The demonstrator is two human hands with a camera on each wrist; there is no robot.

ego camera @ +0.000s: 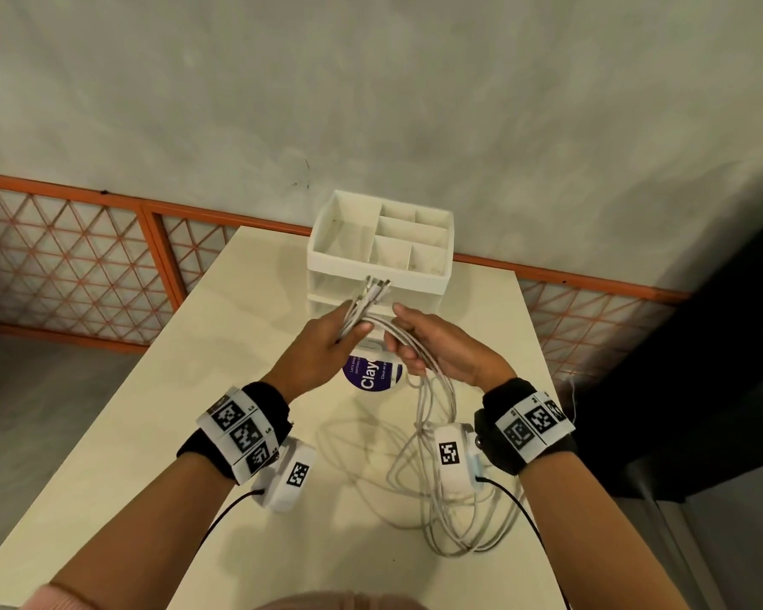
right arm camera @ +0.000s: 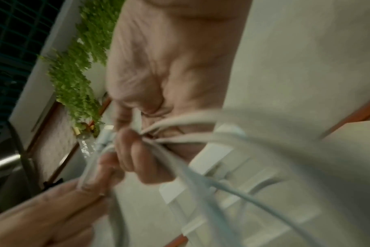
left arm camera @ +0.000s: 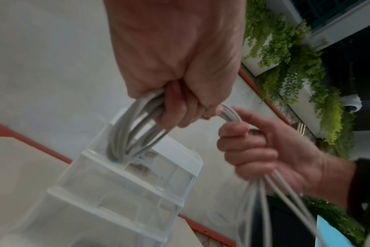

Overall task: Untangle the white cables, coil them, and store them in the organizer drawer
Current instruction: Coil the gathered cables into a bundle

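Observation:
Several white cables (ego camera: 432, 460) run as one bundle between both hands, held above the table in front of the white organizer (ego camera: 379, 253). My left hand (ego camera: 327, 345) grips the bundle near its plug ends (ego camera: 376, 289), which point at the organizer. In the left wrist view the left hand (left arm camera: 180, 107) has its fingers curled round the cables (left arm camera: 133, 133). My right hand (ego camera: 419, 345) grips the same bundle just to the right. The right hand (left arm camera: 249, 150) shows a closed fist round the strands. Below it the cables hang in tangled loops onto the table. The right wrist view is blurred, with cables (right arm camera: 201, 138) crossing the fingers (right arm camera: 137, 153).
The organizer has an open divided top tray (ego camera: 415, 239) and clear drawers (left arm camera: 120, 192) beneath. A round purple-labelled container (ego camera: 371, 376) sits on the cream table (ego camera: 172, 411) under my hands. An orange lattice railing (ego camera: 76, 261) runs behind; the table's right edge borders a dark drop.

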